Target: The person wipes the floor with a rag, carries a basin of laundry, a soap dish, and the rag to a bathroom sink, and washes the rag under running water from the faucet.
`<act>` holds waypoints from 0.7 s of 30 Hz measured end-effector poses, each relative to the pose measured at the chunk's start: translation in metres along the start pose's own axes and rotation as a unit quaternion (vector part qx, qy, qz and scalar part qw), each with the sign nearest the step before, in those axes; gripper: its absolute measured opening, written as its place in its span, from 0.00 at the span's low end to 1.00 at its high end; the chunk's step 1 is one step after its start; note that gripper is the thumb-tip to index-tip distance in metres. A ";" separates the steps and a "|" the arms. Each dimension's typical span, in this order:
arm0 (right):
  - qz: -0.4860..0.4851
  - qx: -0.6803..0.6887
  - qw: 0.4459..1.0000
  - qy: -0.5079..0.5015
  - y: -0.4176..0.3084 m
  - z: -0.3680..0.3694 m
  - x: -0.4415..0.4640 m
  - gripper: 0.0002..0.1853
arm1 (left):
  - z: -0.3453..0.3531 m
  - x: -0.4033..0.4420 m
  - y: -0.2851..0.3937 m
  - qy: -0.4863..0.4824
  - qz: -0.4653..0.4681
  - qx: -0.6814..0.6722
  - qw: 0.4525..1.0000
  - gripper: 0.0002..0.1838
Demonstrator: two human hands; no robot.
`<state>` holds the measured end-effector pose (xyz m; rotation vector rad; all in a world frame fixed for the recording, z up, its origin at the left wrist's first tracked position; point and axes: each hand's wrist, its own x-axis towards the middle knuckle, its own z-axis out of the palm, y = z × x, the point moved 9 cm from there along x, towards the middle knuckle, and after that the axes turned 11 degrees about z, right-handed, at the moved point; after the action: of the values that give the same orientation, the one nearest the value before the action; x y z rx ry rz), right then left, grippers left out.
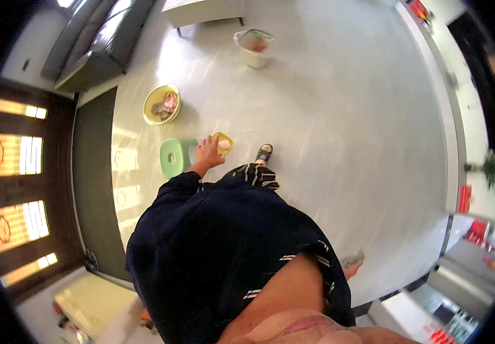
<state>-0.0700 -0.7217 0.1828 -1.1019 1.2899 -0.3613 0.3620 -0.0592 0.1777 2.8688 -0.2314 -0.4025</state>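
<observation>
My left hand (206, 153) is stretched out in front of me, fingers and thumb gripping the near-left side of a small yellow dish (229, 139). A pale piece that looks like a bar of soap (224, 145) lies in it. Just left of this hand stands a light green plastic stool (172, 157). Beyond it on the floor is a yellow basin (149, 106) with crumpled pinkish and grey cloth (166, 106) inside. Out to my right side, partly hidden by my body, my right hand (351, 269) holds a crumpled grey rag (353, 260).
A white bucket (255, 60) with reddish contents stands farther ahead, near a low white cabinet (204, 10). A dark sofa (95, 63) is at the upper left. A dark mat (94, 178) lies before the wooden door (26, 183). The floor (362, 126) is glossy grey tile.
</observation>
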 end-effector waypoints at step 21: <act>0.097 -0.295 0.945 -0.102 -0.119 0.282 0.220 0.16 | -0.135 0.384 0.200 0.184 0.100 -0.120 0.970 0.47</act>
<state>0.2882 -0.8190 0.1196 -1.4483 1.3399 0.3063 0.7407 -0.2952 0.2585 2.5861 -0.3709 0.1330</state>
